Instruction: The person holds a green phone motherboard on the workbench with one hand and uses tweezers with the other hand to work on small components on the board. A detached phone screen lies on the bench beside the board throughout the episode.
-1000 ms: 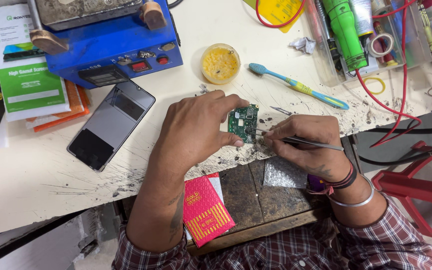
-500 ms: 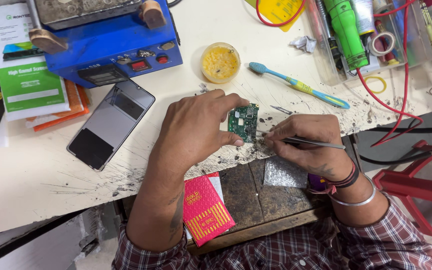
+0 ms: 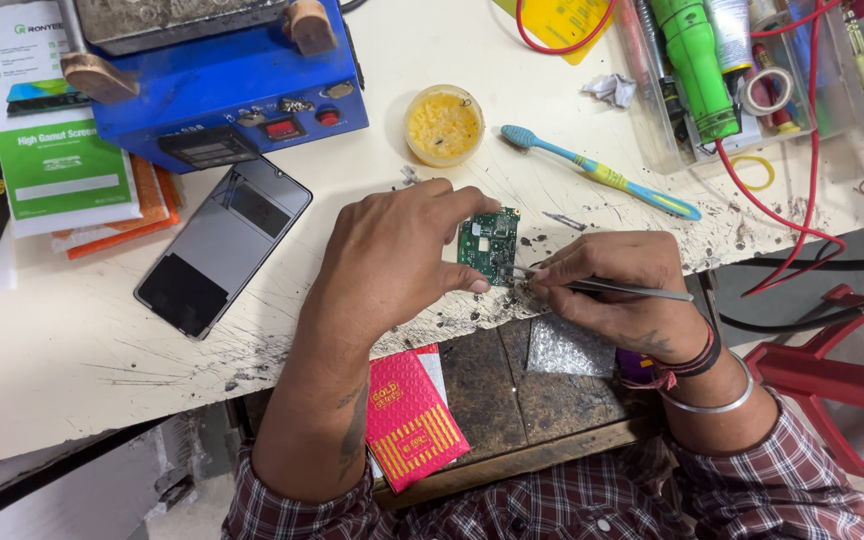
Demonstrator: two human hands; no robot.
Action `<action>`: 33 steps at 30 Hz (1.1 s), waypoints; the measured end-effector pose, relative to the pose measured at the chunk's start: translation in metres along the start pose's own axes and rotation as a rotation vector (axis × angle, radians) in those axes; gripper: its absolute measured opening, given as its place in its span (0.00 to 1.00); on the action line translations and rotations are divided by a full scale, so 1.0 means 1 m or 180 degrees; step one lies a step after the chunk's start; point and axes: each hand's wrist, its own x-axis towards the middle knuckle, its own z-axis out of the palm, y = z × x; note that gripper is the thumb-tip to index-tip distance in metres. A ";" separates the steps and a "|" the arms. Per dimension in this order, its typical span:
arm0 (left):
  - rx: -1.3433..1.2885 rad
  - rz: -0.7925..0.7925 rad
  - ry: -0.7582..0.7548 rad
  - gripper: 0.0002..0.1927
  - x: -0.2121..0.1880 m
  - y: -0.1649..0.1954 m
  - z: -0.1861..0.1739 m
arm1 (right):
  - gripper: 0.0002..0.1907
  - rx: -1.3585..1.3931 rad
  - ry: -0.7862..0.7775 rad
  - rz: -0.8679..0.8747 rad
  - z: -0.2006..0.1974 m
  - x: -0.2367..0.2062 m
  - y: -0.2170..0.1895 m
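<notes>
My left hand (image 3: 392,265) pins a small green circuit board (image 3: 489,246) between thumb and fingers near the front edge of the white worktable (image 3: 72,350). My right hand (image 3: 617,290) grips metal tweezers (image 3: 612,288), and their tips touch the board's lower right edge. Both forearms come up from the bottom of the view, in plaid sleeves.
A dark phone (image 3: 222,245) lies to the left. Behind it stand a blue heating machine (image 3: 222,85), a yellow paste tin (image 3: 443,124) and a blue toothbrush (image 3: 597,172). Boxes (image 3: 52,150) are stacked far left. Red wires (image 3: 792,150) and a tool tray (image 3: 742,70) sit at right. A pink packet (image 3: 410,420) lies on the lower wooden shelf.
</notes>
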 end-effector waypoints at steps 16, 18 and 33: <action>-0.0008 0.0008 0.0020 0.35 0.000 0.000 -0.001 | 0.05 -0.0125 0.0060 -0.0030 0.001 -0.001 0.000; -0.0021 0.0051 0.0067 0.35 0.000 -0.001 -0.001 | 0.05 -0.0062 0.0033 -0.0038 0.001 0.000 0.001; -0.0025 0.0095 0.0088 0.34 -0.001 -0.004 0.002 | 0.05 -0.0149 -0.0005 -0.0046 0.000 0.000 -0.001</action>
